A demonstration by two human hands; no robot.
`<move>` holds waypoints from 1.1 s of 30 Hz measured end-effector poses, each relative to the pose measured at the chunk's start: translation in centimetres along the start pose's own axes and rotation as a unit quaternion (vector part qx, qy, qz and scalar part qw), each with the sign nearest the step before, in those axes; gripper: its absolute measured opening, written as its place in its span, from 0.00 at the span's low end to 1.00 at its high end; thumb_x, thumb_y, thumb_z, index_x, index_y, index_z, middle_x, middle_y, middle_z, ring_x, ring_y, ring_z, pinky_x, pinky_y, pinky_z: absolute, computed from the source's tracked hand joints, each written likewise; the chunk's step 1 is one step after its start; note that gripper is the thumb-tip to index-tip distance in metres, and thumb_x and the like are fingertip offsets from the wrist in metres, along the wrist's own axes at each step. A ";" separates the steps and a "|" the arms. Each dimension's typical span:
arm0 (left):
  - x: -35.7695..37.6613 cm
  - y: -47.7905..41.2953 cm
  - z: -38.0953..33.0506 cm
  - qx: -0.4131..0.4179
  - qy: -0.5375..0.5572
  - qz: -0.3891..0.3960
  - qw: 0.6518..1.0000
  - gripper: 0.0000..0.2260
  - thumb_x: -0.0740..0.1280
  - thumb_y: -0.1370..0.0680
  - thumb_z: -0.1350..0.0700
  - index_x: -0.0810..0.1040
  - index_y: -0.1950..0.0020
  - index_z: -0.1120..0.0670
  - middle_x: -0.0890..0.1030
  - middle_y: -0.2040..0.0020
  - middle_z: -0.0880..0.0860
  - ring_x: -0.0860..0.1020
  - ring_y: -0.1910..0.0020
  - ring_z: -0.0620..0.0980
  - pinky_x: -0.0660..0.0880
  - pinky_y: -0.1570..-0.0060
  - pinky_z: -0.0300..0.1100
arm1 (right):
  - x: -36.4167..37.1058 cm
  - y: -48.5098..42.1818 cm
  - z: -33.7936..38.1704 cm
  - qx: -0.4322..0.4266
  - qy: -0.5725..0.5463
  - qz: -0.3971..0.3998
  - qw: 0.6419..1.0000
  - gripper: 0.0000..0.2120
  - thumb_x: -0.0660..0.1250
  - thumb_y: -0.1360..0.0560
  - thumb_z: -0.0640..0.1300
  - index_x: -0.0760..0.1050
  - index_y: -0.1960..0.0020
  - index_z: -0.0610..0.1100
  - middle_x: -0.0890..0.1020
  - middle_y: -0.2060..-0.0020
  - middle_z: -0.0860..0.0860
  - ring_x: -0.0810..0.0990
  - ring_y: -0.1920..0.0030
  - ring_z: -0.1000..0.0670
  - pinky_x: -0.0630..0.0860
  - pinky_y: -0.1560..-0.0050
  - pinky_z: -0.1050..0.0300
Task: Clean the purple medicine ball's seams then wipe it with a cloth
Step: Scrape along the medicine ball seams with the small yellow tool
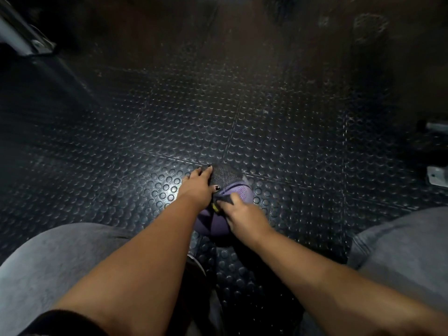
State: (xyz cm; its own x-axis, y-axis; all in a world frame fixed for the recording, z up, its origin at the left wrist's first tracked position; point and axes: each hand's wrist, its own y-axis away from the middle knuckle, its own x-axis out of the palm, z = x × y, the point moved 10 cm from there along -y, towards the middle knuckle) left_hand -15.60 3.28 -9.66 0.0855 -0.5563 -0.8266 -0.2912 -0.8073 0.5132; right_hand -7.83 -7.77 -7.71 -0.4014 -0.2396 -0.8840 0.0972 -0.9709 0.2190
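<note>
Grey-trousered knees frame the bottom of the head view, the left knee [48,263] low on one side and the right knee [400,238] on the other, with a black sleeve [60,323] showing at the lower left corner. Two bare forearms reach forward from between them and down toward the floor [266,117], which is dark rubber covered in raised round studs and crossed by thin joins between its tiles.

Between the knees, on that floor, sits the purple medicine ball [240,191], partly hidden by both hands. Its far side shows a dark grey textured panel [225,177], and a small yellow mark [215,207] shows near its top.

The left hand [197,186] lies flat on the ball's left and far side, fingers straight and close together, reaching over the edge of the grey panel, the thumb [217,188] stretched out across it; the nails are painted dark. The right hand [244,215] comes in from the near right with its fingers curled round a dark cloth [225,199], bunched in its grip and held against the ball's upper surface, just beside the left thumb.

Up in the far left corner a grey metal frame [24,32] slants across the floor, and a pale metal bracket [436,175] sits at the right edge, both well apart from the ball
</note>
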 end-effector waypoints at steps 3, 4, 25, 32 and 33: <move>-0.1 0.5 -0.2 -0.001 0.004 -0.002 1.000 0.29 0.64 0.18 0.48 0.55 0.19 0.44 0.56 0.19 0.54 0.58 0.23 0.61 0.62 0.26 0.54 | -0.6 0.1 -1.7 0.010 0.042 -0.014 0.999 0.19 0.58 0.20 0.47 0.68 0.29 0.54 0.70 0.40 0.46 0.80 0.57 0.38 0.72 0.63 0.49; -0.1 0.6 -0.3 -0.001 0.004 -0.002 1.000 0.30 0.64 0.18 0.48 0.55 0.19 0.44 0.56 0.19 0.54 0.59 0.23 0.61 0.62 0.26 0.54 | -0.9 0.3 -2.1 0.017 0.048 -0.016 0.999 0.20 0.58 0.20 0.47 0.67 0.28 0.54 0.70 0.40 0.46 0.80 0.57 0.39 0.73 0.62 0.49; -0.1 1.5 -0.4 -0.039 -0.016 0.005 0.999 0.28 0.58 0.16 0.47 0.51 0.18 0.46 0.56 0.20 0.55 0.59 0.24 0.62 0.63 0.28 0.56 | -1.5 -0.8 -1.7 0.093 -0.065 -0.055 0.992 0.19 0.59 0.20 0.45 0.68 0.30 0.45 0.68 0.35 0.43 0.78 0.48 0.38 0.75 0.51 0.48; 0.1 3.6 -1.3 -0.050 -0.025 0.006 0.998 0.31 0.62 0.17 0.47 0.52 0.19 0.49 0.57 0.22 0.59 0.62 0.26 0.63 0.66 0.30 0.57 | -0.5 0.2 -10.4 0.239 -0.044 0.003 0.970 0.14 0.59 0.22 0.40 0.76 0.39 0.44 0.73 0.40 0.43 0.79 0.47 0.40 0.76 0.47 0.50; 0.3 3.9 -1.3 -0.051 -0.029 0.006 0.998 0.31 0.62 0.17 0.48 0.51 0.19 0.49 0.56 0.22 0.59 0.62 0.26 0.63 0.66 0.31 0.57 | 0.0 0.6 -10.7 0.254 -0.078 0.003 0.964 0.13 0.61 0.23 0.40 0.78 0.41 0.44 0.75 0.41 0.42 0.78 0.47 0.40 0.75 0.46 0.51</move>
State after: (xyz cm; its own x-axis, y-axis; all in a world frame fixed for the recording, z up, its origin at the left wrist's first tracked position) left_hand -15.51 -0.28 -7.61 0.0267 -0.5559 -0.8308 -0.1931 -0.8183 0.5414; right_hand 1.94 -8.41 -11.96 -0.5377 -0.2047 -0.8179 -0.3422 -0.8336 0.4336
